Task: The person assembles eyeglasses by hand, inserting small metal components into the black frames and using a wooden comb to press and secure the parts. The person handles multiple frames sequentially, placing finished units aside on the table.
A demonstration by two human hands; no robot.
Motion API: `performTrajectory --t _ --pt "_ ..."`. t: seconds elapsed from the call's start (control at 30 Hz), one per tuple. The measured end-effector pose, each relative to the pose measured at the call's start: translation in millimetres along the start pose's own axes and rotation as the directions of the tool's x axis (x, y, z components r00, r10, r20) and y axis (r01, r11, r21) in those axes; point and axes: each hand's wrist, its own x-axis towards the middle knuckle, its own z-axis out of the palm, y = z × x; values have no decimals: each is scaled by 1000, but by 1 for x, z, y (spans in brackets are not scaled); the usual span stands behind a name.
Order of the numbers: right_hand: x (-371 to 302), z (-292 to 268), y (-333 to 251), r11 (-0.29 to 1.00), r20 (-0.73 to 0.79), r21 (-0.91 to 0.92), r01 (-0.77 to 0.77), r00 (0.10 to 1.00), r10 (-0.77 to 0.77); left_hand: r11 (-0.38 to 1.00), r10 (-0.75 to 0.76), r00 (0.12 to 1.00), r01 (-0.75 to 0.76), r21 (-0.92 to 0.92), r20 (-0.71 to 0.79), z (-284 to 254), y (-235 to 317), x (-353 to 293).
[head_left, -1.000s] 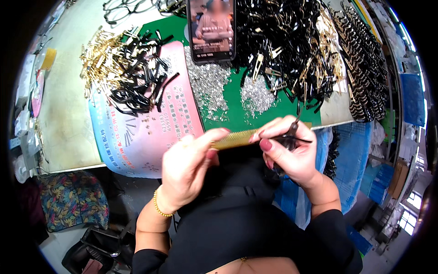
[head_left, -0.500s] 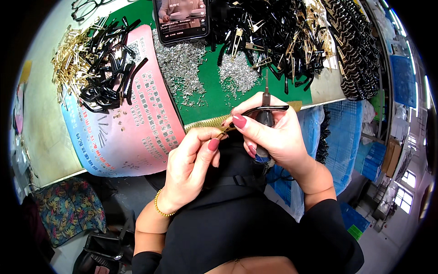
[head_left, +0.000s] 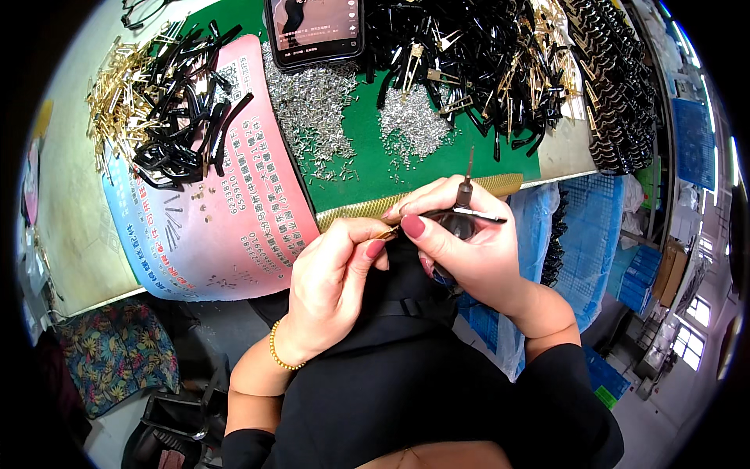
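Close together above my lap, both hands work at the near edge of the table. My left hand [head_left: 332, 277] pinches a small gold metal piece [head_left: 389, 234] between thumb and forefinger, touching the end of a black eyeglass temple. My right hand [head_left: 476, 254] grips that black temple [head_left: 486, 214] with thumb and fingers, its far end pointing right past the knuckles. The same hand also holds a dark screwdriver [head_left: 466, 192] in its palm, its thin bit pointing up and away from me. My fingers hide how the gold piece and temple meet.
A pink and blue printed mat [head_left: 211, 258] bears a heap of black and gold temples [head_left: 168, 117]. On the green mat [head_left: 361, 148] lie small silver parts [head_left: 414, 121] in piles, a phone [head_left: 316, 31] and more temples [head_left: 500, 70]. Blue crates [head_left: 590, 242] stand at right.
The temple and screwdriver in my right hand have shifted slightly toward me, and the bit leans further right. My left hand has moved slightly right. The phone's picture differs.
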Motion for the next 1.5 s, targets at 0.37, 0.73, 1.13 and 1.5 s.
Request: performTrajectory --t 0.37,0.73,1.13,1.5 --pt "8 -35 -27 581 72 -814 18 995 70 956 14 998 4 293 -61 -19 11 13" --pt "17 -38 -26 25 332 -943 333 943 -32 974 -223 968 217 -69 -114 -27 7 24" --pt "22 -35 -25 28 328 -944 330 943 -50 964 -261 951 251 -83 -165 -28 7 14" --pt "39 -8 -52 726 375 -684 70 887 268 962 -271 945 273 -12 -184 -28 6 16"
